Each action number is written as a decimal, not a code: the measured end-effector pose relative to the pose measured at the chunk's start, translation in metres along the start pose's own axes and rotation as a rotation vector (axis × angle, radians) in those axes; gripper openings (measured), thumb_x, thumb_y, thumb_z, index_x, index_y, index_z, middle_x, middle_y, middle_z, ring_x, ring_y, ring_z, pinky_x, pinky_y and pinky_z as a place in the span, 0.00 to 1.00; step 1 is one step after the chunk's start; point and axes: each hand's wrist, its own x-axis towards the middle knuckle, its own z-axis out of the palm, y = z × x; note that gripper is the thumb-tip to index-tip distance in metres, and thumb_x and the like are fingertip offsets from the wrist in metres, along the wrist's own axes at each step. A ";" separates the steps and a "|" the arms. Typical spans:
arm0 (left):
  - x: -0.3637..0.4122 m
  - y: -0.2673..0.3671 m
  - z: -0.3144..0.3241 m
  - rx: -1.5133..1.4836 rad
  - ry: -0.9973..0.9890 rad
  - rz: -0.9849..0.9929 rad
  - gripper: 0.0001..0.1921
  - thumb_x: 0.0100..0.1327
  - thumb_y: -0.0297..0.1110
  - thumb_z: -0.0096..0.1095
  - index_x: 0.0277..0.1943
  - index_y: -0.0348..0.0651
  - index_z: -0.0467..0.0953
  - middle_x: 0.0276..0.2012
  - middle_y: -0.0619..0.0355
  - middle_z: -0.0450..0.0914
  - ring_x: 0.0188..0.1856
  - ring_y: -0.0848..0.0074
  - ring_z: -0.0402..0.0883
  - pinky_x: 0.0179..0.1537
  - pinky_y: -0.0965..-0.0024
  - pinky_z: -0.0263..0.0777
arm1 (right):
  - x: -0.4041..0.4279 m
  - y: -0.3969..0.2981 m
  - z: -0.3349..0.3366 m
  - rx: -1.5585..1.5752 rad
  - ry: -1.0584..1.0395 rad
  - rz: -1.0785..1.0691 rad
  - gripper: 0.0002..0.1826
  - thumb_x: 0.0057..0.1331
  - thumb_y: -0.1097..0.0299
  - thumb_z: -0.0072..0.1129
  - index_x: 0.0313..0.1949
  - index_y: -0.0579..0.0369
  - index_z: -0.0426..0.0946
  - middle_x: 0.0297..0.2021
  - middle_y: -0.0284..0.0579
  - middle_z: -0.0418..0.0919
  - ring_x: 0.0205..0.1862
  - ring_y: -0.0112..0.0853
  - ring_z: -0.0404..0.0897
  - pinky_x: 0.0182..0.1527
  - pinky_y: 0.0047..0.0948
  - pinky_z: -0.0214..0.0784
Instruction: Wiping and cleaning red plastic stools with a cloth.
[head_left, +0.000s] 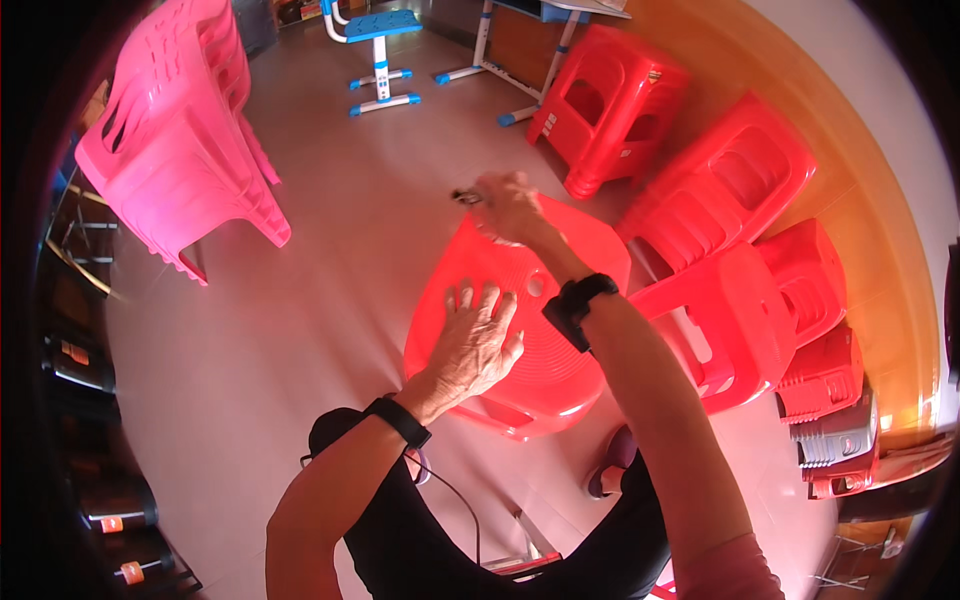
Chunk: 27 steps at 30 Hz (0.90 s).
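Note:
A red plastic stool stands on the floor between my feet, with a round hole in its ribbed seat. My left hand is spread palm down on or just above that seat, holding nothing. Over the far edge of the seat, my right hand is closed around a small dark metallic tool. Blur and the fingers hide most of the tool, so its kind is unclear. I wear a black band on each wrist.
Stacked pink plastic chairs stand at the left. Red stools and further stools line the right wall. A blue-and-white adjustable chair and a desk are at the far side. A cable hangs by my lap.

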 end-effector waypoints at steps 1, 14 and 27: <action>-0.001 -0.001 0.002 -0.001 0.003 -0.004 0.26 0.59 0.39 0.58 0.57 0.32 0.67 0.54 0.39 0.64 0.55 0.43 0.62 0.59 0.39 0.55 | -0.003 -0.018 -0.008 0.156 -0.152 -0.077 0.17 0.58 0.62 0.56 0.47 0.47 0.77 0.40 0.47 0.78 0.46 0.40 0.77 0.47 0.42 0.71; 0.004 0.000 0.007 0.023 0.157 0.069 0.22 0.58 0.38 0.60 0.52 0.33 0.69 0.49 0.40 0.63 0.53 0.50 0.62 0.55 0.47 0.58 | -0.051 0.005 -0.027 0.552 -0.160 0.333 0.24 0.56 0.63 0.58 0.54 0.42 0.74 0.39 0.48 0.78 0.47 0.48 0.78 0.48 0.44 0.72; 0.011 -0.015 -0.112 -0.635 0.257 -0.174 0.04 0.63 0.26 0.49 0.38 0.36 0.71 0.31 0.47 0.73 0.34 0.57 0.75 0.38 0.63 0.69 | -0.095 -0.093 -0.017 0.230 -0.153 -0.060 0.17 0.59 0.59 0.58 0.48 0.40 0.78 0.44 0.42 0.77 0.45 0.46 0.76 0.47 0.44 0.70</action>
